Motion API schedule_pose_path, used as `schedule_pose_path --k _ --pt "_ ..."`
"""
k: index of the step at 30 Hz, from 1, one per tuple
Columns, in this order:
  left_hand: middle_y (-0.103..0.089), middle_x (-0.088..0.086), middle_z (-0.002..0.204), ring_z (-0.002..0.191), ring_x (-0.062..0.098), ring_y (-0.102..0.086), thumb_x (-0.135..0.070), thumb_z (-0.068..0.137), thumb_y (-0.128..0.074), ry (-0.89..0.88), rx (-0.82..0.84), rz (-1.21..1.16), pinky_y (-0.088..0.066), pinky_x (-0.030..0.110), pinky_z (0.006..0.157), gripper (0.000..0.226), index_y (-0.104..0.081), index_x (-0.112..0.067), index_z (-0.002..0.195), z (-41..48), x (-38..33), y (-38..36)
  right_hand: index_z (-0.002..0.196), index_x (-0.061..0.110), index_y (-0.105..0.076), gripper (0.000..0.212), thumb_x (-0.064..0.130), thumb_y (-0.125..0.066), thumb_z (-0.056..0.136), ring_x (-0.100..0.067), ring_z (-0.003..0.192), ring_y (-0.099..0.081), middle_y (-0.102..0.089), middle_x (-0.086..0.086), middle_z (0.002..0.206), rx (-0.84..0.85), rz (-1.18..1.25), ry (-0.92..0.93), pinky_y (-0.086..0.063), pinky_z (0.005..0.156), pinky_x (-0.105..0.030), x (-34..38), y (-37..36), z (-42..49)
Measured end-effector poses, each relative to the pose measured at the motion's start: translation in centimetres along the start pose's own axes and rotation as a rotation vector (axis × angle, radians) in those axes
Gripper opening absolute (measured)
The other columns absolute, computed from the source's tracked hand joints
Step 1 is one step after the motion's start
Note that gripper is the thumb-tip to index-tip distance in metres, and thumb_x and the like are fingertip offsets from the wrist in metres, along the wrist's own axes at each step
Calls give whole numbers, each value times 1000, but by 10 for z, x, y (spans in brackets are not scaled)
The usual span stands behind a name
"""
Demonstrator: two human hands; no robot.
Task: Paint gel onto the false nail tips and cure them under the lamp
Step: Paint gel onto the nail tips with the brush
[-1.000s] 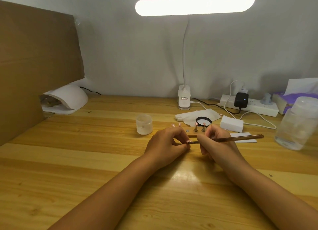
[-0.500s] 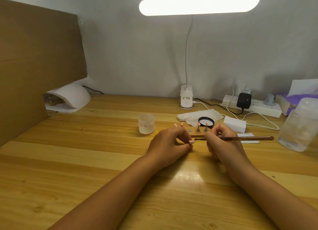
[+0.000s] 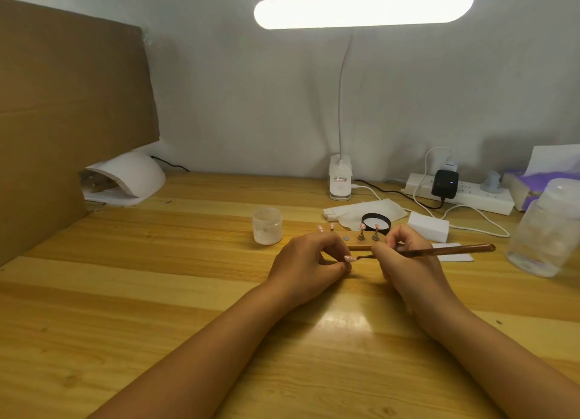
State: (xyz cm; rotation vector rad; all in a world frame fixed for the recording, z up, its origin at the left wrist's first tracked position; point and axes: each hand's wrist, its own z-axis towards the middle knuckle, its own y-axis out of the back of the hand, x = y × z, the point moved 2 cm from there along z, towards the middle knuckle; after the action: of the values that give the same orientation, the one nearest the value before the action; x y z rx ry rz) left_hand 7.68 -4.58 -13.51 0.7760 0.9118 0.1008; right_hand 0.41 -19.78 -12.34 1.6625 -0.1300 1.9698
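Note:
My left hand (image 3: 309, 263) pinches a pale pink false nail tip (image 3: 349, 258) on its small stand, held just above the wooden table. My right hand (image 3: 408, 261) grips a brown gel brush (image 3: 452, 250), whose fine tip touches the nail tip. Behind my hands lies a wooden holder strip (image 3: 359, 248) with more nail tips on stands (image 3: 368, 232), two of them at its left end (image 3: 325, 228). An open gel pot with a black rim (image 3: 376, 221) sits behind the strip. The white curing lamp (image 3: 127, 180) stands at the far left by a cardboard panel.
A frosted jar (image 3: 267, 225) stands left of the strip. White tissue (image 3: 367, 211), a white block (image 3: 428, 227), a power strip with cables (image 3: 461, 196) and a clear bottle (image 3: 544, 230) fill the right side. The desk lamp base (image 3: 340, 180) stands at the back.
The brush tip has shifted slightly along the nail tip while both hands stay close together; the camera view has drifted a little.

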Motion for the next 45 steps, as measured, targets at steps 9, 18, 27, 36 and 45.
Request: schedule_pose_path --k 9,18,27,36,45 --pt "-73 -16 92 61 -10 -53 -24 83 -76 14 10 3 -40 19 64 23 -62 -42 79 0 0 1 81 10 -53 14 12 -62 91 0 43 -49 -56 -3 55 97 -13 43 -39 42 -13 3 -4 -2" --pt "-73 -18 90 64 -4 -54 -27 84 -76 25 8 -18 -52 30 70 20 -65 -42 79 1 2 0 78 13 -52 16 13 -62 91 -5 43 -44 -51 -1 53 11 28 3 -36 44 -22 -1 0 0" --pt "-74 -16 91 66 -6 -55 -25 83 -76 36 14 -16 -48 24 68 14 -70 -37 84 1 2 0 80 7 -52 13 7 -63 88 -1 45 -46 -52 -4 60 63 -50 63 -38 44 -15 1 -3 0" --pt "-73 -18 95 70 -1 -56 -28 86 -73 40 -3 -54 -50 29 70 11 -70 -38 85 0 4 0 84 12 -52 17 22 -61 93 -1 44 -46 -53 -2 59 -28 32 26 -36 48 -25 1 1 -1" --pt "-74 -11 92 62 -12 -58 -24 89 -72 20 -35 -136 -43 20 62 10 -69 -34 87 -1 0 3 93 28 -54 13 42 -54 94 3 61 -58 -62 8 73 -114 -53 127 -41 55 -17 2 3 -2"
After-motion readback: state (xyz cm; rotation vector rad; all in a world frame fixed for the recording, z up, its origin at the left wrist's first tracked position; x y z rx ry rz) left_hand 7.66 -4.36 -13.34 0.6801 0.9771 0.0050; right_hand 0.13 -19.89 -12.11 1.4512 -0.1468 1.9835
